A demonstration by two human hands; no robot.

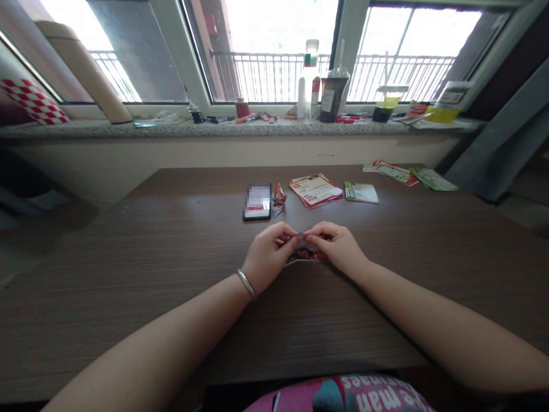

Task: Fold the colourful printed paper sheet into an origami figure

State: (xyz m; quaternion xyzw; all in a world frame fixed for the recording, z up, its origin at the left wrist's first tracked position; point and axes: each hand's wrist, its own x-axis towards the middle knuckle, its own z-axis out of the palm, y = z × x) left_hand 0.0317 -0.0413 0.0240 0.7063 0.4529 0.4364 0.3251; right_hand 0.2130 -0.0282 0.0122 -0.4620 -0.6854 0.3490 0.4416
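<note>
My left hand (271, 250), with a silver bangle at its wrist, and my right hand (337, 243) meet over the middle of the table. Between them lies a small clear plastic bag (305, 253) with dark red and brown pieces showing inside. Thumbs and fingers of both hands pinch its upper edge, close together. My hands hide both sides of the bag, and what the pieces are cannot be made out. Just beyond the left hand are a phone (258, 201) and a crumpled red and blue wrapper (279, 198).
Farther back on the brown table (128, 274) lie a stack of red-and-cream packets (316, 190), a green-and-white packet (361, 193) and several more packets (394, 173) at the right. A granite sill (171, 130) under the window holds a dark cup (333, 97), bottles and small items.
</note>
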